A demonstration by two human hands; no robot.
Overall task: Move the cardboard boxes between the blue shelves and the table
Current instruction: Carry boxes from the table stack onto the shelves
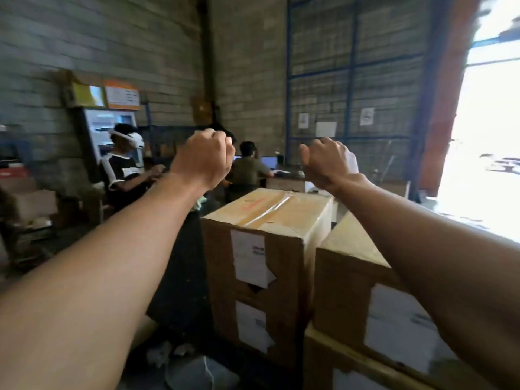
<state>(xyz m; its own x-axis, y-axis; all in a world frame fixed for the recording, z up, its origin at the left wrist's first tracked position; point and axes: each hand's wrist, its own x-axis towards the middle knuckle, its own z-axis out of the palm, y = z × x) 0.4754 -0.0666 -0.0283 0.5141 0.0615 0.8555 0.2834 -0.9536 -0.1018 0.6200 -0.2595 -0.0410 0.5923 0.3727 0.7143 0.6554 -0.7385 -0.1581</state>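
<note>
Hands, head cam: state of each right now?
Left hand: closed in a fist, nothing visible in it.
Right hand: fingers curled; a white scrap shows at its far edge, cannot tell whether it is held.

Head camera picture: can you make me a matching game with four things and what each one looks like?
Things
1. tall box
2. left hand
3. open doorway
4. wall frame

Looks
A. blue
B. bright with daylight
C. fingers curled into a fist
D. clear tape along its top

Pairs: 1-D, 2-C, 3-B, 4-A
</note>
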